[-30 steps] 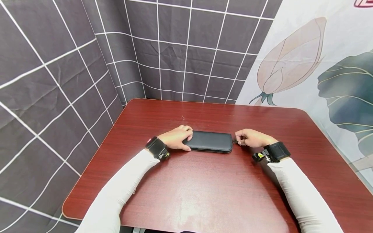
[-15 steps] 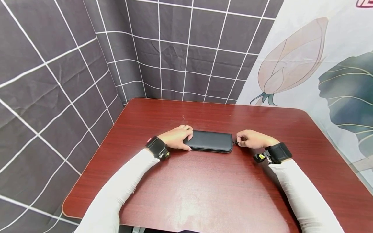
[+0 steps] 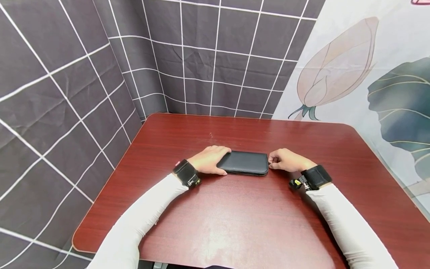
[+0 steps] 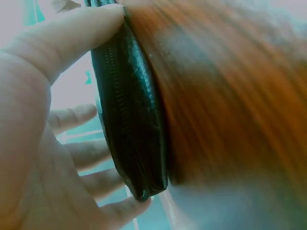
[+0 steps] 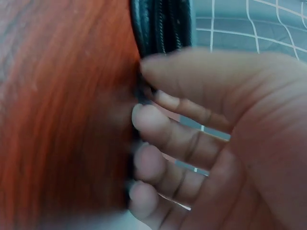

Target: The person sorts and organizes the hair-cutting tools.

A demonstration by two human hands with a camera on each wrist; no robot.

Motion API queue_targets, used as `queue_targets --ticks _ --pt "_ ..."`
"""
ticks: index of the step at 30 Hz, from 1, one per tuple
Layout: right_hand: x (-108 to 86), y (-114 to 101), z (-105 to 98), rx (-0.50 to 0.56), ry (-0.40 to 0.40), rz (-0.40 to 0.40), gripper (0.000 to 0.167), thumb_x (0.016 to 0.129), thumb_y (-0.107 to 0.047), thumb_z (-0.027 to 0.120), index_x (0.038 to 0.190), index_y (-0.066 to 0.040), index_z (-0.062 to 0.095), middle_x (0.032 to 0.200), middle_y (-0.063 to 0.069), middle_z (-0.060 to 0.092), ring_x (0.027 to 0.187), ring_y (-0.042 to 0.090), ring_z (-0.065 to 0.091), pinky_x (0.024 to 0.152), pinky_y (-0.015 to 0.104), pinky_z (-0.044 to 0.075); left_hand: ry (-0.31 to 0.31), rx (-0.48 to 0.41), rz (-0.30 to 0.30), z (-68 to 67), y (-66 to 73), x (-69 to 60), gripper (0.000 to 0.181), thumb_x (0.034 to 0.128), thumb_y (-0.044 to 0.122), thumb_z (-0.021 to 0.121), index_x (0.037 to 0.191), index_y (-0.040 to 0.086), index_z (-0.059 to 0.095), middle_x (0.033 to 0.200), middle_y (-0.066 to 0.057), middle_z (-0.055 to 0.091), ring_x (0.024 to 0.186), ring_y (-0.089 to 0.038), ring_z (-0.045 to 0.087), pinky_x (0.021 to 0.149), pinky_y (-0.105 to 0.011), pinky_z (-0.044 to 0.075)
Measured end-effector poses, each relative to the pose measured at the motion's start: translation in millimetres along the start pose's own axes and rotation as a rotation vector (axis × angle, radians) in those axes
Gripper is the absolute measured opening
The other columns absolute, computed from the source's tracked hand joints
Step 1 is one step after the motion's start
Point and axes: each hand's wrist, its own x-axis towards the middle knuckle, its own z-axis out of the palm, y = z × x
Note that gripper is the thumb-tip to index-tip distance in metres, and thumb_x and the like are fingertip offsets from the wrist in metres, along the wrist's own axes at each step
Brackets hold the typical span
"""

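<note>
A flat black zippered case (image 3: 246, 163) lies on the table with its long side running left to right. My left hand (image 3: 211, 160) grips its left end, thumb along the near edge and fingers over the far side. The zipper teeth show along the case's side (image 4: 129, 115) in the left wrist view. At the right end, my right hand (image 3: 287, 160) pinches a small dark pull or strap between thumb and forefinger, mostly hidden by the fingertips. In the right wrist view the case's zippered end (image 5: 165, 24) is just above the thumb, and the other fingers are curled.
A reddish-brown wooden table (image 3: 221, 213) with rounded corners supports the case. Dark grey cloth with white grid lines (image 3: 215, 56) hangs behind and at the left. A flower-printed white cloth (image 3: 356, 97) hangs at the right.
My left hand has shifted rightward and covers more of the case's left part. My right hand has moved slightly left, closer to the case's right end. The case stays nearly in place.
</note>
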Motion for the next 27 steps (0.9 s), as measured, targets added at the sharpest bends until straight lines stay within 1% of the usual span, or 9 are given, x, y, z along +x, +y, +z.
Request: queue_targets --ticks 4,10,14,19,23,27 --pt "2.8 -0.1 2.0 -0.036 0.042 -0.019 0.022 0.093 -0.004 0.071 0.077 -0.016 0.061 0.07 -0.01 0.048 0.064 0.003 0.044 0.065 0.023 0.036 0.004 0.036 -0.029 0.4 1.1 0.7 0.084 0.0851 0.053 0.079 0.15 0.011 0.046 0.148 -0.005 0.055 0.135 -0.025 0.053 0.117 -0.042 0.04" --pt "6.0 1.5 6.1 -0.05 0.137 0.027 0.019 0.093 -0.003 0.071 0.08 -0.014 0.063 0.069 -0.008 0.053 0.064 0.006 0.046 0.063 0.024 0.038 -0.004 0.09 -0.082 -0.3 5.5 1.0 0.09 0.084 0.06 0.077 0.152 0.011 0.044 0.146 -0.007 0.057 0.13 -0.027 0.056 0.111 -0.043 0.045" --pt "10.4 3.3 9.6 -0.072 0.203 0.041 0.017 0.093 -0.002 0.07 0.08 -0.011 0.063 0.069 -0.006 0.057 0.064 0.007 0.048 0.064 0.025 0.041 -0.015 0.118 -0.114 -3.0 12.5 -1.0 0.093 0.0837 0.062 0.077 0.153 0.011 0.042 0.142 -0.009 0.059 0.125 -0.028 0.059 0.106 -0.044 0.049" --pt "18.2 4.4 13.9 -0.092 0.267 0.078 0.016 0.093 -0.002 0.068 0.08 -0.009 0.062 0.068 -0.003 0.056 0.064 0.01 0.049 0.066 0.027 0.041 -0.021 0.149 -0.154 -5.4 22.8 -3.5 0.093 0.0825 0.062 0.078 0.152 0.011 0.043 0.136 -0.01 0.062 0.118 -0.029 0.063 0.1 -0.043 0.052" --pt "21.5 4.2 14.9 -0.089 0.298 0.127 0.015 0.094 -0.004 0.067 0.081 -0.009 0.063 0.067 -0.002 0.056 0.062 0.011 0.049 0.064 0.027 0.04 -0.014 0.164 -0.178 -5.3 29.8 -3.4 0.091 0.0819 0.062 0.077 0.15 0.011 0.044 0.128 -0.01 0.064 0.11 -0.029 0.064 0.094 -0.043 0.054" --pt "20.2 2.8 13.8 -0.08 0.29 0.166 0.015 0.095 -0.006 0.068 0.081 -0.009 0.062 0.065 -0.002 0.055 0.058 0.012 0.049 0.06 0.028 0.04 -0.013 0.17 -0.188 -4.3 33.4 -2.2 0.089 0.0826 0.062 0.076 0.149 0.012 0.044 0.123 -0.009 0.064 0.105 -0.028 0.064 0.092 -0.042 0.055"
